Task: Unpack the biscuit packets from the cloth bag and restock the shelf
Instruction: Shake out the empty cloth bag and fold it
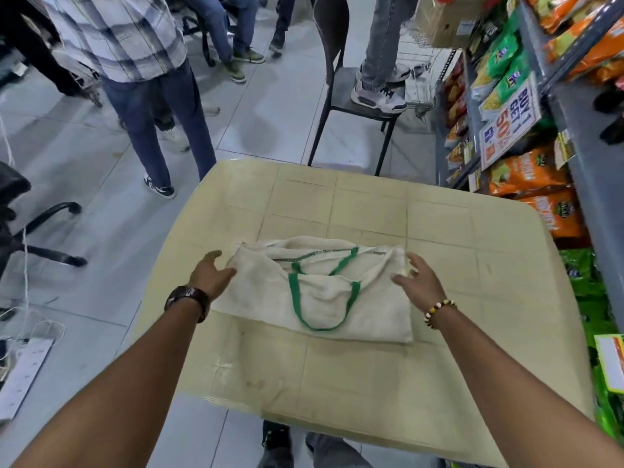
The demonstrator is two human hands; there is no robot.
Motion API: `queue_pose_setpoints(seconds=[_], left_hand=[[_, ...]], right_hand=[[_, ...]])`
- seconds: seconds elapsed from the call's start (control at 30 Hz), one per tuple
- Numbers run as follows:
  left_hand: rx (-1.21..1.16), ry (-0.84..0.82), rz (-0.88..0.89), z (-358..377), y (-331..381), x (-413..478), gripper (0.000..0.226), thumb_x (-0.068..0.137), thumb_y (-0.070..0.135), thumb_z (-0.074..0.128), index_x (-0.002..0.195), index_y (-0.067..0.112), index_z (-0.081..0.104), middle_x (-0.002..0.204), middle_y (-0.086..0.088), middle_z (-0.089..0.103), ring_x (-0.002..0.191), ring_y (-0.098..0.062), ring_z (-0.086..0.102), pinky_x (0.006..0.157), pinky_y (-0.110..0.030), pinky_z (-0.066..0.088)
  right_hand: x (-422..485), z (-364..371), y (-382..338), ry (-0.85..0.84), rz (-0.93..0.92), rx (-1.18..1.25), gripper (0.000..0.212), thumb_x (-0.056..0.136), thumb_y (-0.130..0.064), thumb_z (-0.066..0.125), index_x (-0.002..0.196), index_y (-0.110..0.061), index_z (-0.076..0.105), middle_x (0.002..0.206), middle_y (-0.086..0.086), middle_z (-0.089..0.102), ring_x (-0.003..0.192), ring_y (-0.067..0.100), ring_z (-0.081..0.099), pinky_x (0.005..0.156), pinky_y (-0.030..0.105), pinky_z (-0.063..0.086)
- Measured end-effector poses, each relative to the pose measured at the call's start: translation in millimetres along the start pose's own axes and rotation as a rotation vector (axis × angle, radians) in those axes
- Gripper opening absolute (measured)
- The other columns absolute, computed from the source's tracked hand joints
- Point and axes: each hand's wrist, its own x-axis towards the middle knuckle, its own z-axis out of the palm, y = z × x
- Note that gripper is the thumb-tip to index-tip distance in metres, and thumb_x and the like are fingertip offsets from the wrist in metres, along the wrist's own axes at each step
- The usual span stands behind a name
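A cream cloth bag with green handles lies flat on the beige table, its mouth facing away from me. My left hand is at the bag's left top corner, fingers apart and touching the cloth edge. My right hand is at the right top corner, fingers spread against the fabric. Neither hand has a clear grip on the bag. No biscuit packets are visible; the bag's inside is hidden. The shelf on the right carries orange and green snack packets.
A dark chair stands beyond the table with a person's feet on its seat. Several people stand on the tiled floor at the upper left. An office chair base sits at the left. A promo sign hangs on the shelf.
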Motion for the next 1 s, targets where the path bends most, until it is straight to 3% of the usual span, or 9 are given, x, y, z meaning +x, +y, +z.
queue_pose_setpoints(seconds=[0.17,0.33,0.5,0.67,0.7,0.77,0.83,0.9,1.0], left_hand=[[0.135,-0.054,-0.094,14,-24,-8,0.088,0.083,0.030,0.074,0.155,0.015,0.025,0.154,-0.017,0.037,0.134,-0.037,0.045,0.103,-0.043,0.043],[0.218,-0.052,-0.169,9,-59,-15,0.096,0.086,0.039,0.072,0.158,0.015,0.012,0.159,-0.016,0.026,0.140,-0.039,0.036,0.111,-0.048,0.038],[0.181,-0.064,-0.172,10,-78,-3,0.086,0.091,0.037,0.067,0.156,0.010,0.018,0.151,-0.020,0.038,0.133,-0.037,0.046,0.105,-0.042,0.043],[0.209,-0.094,-0.154,20,-86,6,0.071,0.091,0.036,0.066,0.147,0.010,0.032,0.139,-0.019,0.039,0.116,-0.040,0.055,0.095,-0.041,0.049],[0.228,-0.094,-0.142,20,-88,12,0.065,0.092,0.035,0.064,0.144,0.009,0.036,0.136,-0.019,0.041,0.115,-0.039,0.055,0.093,-0.041,0.049],[0.236,-0.117,-0.121,19,-85,17,0.043,0.094,0.033,0.059,0.129,0.009,0.050,0.129,-0.018,0.053,0.112,-0.037,0.057,0.085,-0.037,0.047],[0.194,-0.120,-0.123,13,-76,19,0.011,0.092,0.027,0.057,0.092,0.016,0.061,0.110,-0.015,0.066,0.099,-0.035,0.062,0.071,-0.031,0.045],[0.109,-0.106,-0.108,14,-63,15,0.021,0.086,0.025,0.060,0.067,0.021,0.054,0.086,-0.008,0.069,0.084,-0.031,0.064,0.058,-0.028,0.039],[0.000,-0.120,-0.051,29,-29,-3,0.024,0.077,0.035,0.064,0.059,0.021,0.056,0.063,0.008,0.062,0.066,-0.019,0.059,0.051,-0.024,0.034]], right_hand=[[17,55,-12,-0.193,-0.213,-0.286,0.068,0.082,-0.020,0.071,0.145,-0.020,0.043,0.150,0.004,0.043,0.135,0.020,0.043,0.105,0.021,0.032],[30,144,-64,-0.399,-0.448,-0.475,0.066,0.085,-0.022,0.066,0.145,-0.017,0.042,0.150,0.008,0.042,0.138,0.023,0.040,0.111,0.028,0.030],[39,235,-124,-0.491,-0.661,-0.596,0.061,0.087,-0.024,0.060,0.143,-0.012,0.042,0.147,0.010,0.046,0.134,0.027,0.044,0.113,0.036,0.035],[53,307,-153,-0.626,-0.696,-0.986,0.081,0.084,-0.011,0.052,0.154,-0.019,0.014,0.161,0.012,0.019,0.140,0.034,0.033,0.111,0.047,0.034],[56,319,-156,-0.628,-0.700,-1.072,0.083,0.084,-0.012,0.053,0.155,-0.020,0.011,0.158,0.013,0.022,0.136,0.037,0.037,0.107,0.048,0.036],[60,328,-159,-0.579,-0.730,-1.163,0.071,0.085,-0.015,0.052,0.150,-0.019,0.023,0.143,0.014,0.043,0.124,0.037,0.045,0.100,0.047,0.037],[62,328,-166,-0.526,-0.773,-1.160,0.049,0.086,-0.015,0.051,0.134,-0.021,0.045,0.128,0.010,0.055,0.119,0.034,0.047,0.098,0.044,0.036],[63,313,-173,-0.518,-0.761,-1.083,0.035,0.085,-0.013,0.051,0.117,-0.024,0.058,0.119,0.005,0.060,0.117,0.032,0.048,0.096,0.041,0.035],[67,269,-182,-0.535,-0.727,-0.890,0.034,0.082,-0.007,0.051,0.107,-0.024,0.066,0.114,0.000,0.067,0.113,0.030,0.052,0.094,0.037,0.038]])
